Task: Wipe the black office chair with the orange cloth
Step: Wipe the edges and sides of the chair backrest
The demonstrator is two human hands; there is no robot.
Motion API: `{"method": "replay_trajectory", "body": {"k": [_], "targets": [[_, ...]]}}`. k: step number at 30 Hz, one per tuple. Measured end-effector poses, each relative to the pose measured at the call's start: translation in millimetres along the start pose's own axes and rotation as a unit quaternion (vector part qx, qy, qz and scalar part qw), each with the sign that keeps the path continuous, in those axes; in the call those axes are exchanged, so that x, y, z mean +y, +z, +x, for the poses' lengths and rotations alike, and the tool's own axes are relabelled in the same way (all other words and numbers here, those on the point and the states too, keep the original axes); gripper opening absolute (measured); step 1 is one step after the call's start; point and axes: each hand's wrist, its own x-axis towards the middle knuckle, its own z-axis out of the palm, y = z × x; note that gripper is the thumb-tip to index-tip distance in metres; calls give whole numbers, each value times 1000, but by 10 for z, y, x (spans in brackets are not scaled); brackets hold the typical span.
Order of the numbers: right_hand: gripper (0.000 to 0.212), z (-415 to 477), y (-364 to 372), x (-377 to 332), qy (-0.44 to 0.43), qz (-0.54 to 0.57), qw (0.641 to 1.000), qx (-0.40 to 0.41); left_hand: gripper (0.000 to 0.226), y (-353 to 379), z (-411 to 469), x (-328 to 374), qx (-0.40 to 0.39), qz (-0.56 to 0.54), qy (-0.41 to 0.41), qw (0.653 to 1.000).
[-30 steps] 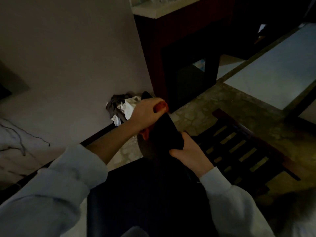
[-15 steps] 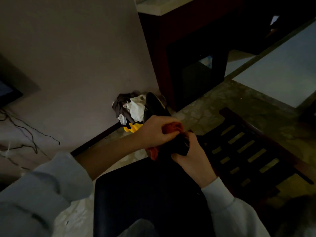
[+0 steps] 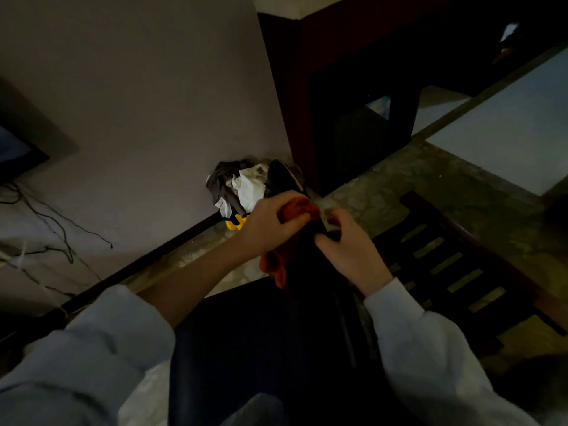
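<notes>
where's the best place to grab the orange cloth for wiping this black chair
Grip the orange cloth at its bunched upper wad, coming from the left, as the left hand does. That wad lies against a dark upright part of the black chair. The loose tail hangs limp below, and the right hand takes up the other side.
</notes>
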Motion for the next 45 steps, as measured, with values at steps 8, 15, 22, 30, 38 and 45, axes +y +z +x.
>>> {"method": "replay_trajectory", "body": {"k": [8,15,22,30,38,45], "targets": [[52,387,189,-110,-5,-48,998,-33,30,42,643,-375,166,19,-142,976],[59,381,269,-7,-15,-105,994,-8,24,160,586,-221,120,23,-115,986],[68,329,261,-7,-41,-176,983,-8,19,193,250,-178,74,34,-6,997],[56,307,234,-44,-42,-157,987,2,19,182,655,-416,155,44,-125,979],[49,298,231,-38,-10,-112,994,-5,16,269,166,-159,92,-16,-20,995],[39,338,223,-47,-17,-126,992,-14,18,262,241,-227,124,-25,-7,992]]}}
